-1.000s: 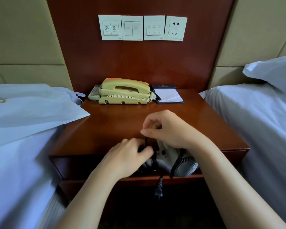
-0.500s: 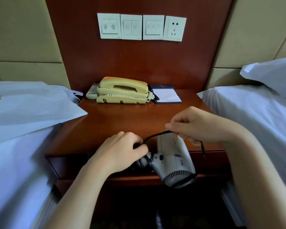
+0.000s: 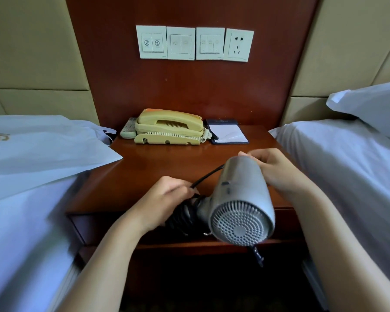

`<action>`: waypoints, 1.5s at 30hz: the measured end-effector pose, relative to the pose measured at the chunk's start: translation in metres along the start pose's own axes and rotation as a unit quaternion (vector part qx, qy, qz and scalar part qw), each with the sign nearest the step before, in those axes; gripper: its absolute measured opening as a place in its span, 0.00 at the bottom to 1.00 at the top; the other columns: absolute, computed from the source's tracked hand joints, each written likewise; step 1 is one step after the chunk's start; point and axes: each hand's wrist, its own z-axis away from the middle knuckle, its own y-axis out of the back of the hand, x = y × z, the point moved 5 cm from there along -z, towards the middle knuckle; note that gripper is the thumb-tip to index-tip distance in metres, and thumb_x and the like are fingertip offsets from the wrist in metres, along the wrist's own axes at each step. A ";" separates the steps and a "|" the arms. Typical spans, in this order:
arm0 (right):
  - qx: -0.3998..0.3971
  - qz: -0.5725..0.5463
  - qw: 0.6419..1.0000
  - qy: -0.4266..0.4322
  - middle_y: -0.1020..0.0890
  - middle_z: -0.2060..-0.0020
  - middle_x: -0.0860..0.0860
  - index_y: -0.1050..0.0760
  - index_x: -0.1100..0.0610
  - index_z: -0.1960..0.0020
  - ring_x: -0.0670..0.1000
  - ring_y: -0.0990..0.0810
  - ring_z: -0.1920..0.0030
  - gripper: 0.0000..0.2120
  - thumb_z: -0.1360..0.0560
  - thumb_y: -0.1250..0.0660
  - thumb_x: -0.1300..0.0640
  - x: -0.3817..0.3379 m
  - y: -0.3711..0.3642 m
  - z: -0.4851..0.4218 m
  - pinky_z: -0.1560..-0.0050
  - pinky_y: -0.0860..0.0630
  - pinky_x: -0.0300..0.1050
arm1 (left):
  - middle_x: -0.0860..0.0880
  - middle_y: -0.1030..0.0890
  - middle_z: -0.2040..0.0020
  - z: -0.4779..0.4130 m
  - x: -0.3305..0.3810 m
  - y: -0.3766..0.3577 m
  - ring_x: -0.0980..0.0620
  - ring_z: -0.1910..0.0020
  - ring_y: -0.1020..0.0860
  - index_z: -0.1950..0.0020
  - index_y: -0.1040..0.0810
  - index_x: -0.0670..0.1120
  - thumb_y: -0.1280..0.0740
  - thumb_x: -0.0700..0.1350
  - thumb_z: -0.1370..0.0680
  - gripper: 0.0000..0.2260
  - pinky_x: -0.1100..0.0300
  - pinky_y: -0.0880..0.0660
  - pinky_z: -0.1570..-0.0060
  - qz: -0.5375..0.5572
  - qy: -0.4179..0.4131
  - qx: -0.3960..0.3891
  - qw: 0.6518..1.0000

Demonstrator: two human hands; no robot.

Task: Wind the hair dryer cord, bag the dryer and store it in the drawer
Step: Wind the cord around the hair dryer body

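**Here, dryer and cord held in both hands**

A white bag [image 3: 43, 154] lies on the left bed. The left hand [image 3: 167, 201] is wrapped around the handle and the black cord [image 3: 208, 174] coiled there. The grey hair dryer [image 3: 241, 199] hangs over the nightstand [image 3: 144, 174] front edge. Behind its barrel the right hand [image 3: 277, 170] pinches the cord; the plug [image 3: 258, 257] dangles below.
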 end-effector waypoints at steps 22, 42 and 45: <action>-0.184 0.260 0.944 0.083 0.29 0.75 0.48 0.25 0.57 0.66 0.47 0.32 0.73 0.19 0.21 0.41 0.49 -0.047 -0.068 0.031 0.68 0.33 0.42 | 0.38 0.20 0.66 0.002 -0.044 0.039 0.46 0.80 0.26 0.47 0.21 0.36 0.45 0.55 0.23 0.24 0.61 0.29 0.78 0.310 0.183 0.284 0.889; 0.013 0.208 0.962 0.175 0.21 0.68 0.52 0.25 0.59 0.62 0.54 0.23 0.66 0.14 0.21 0.42 0.54 -0.054 -0.060 0.019 0.61 0.27 0.56 | 0.50 0.21 0.61 -0.001 -0.017 -0.002 0.54 0.70 0.22 0.43 0.31 0.52 0.29 0.46 0.27 0.17 0.59 0.26 0.75 0.048 0.072 0.177 0.980; 0.003 0.224 0.962 0.156 0.24 0.70 0.50 0.27 0.58 0.62 0.53 0.26 0.68 0.13 0.22 0.41 0.54 -0.050 -0.063 0.019 0.65 0.29 0.53 | 0.46 0.22 0.61 -0.003 -0.019 -0.012 0.54 0.75 0.25 0.39 0.35 0.49 0.29 0.39 0.27 0.21 0.60 0.27 0.76 0.099 0.093 0.171 0.976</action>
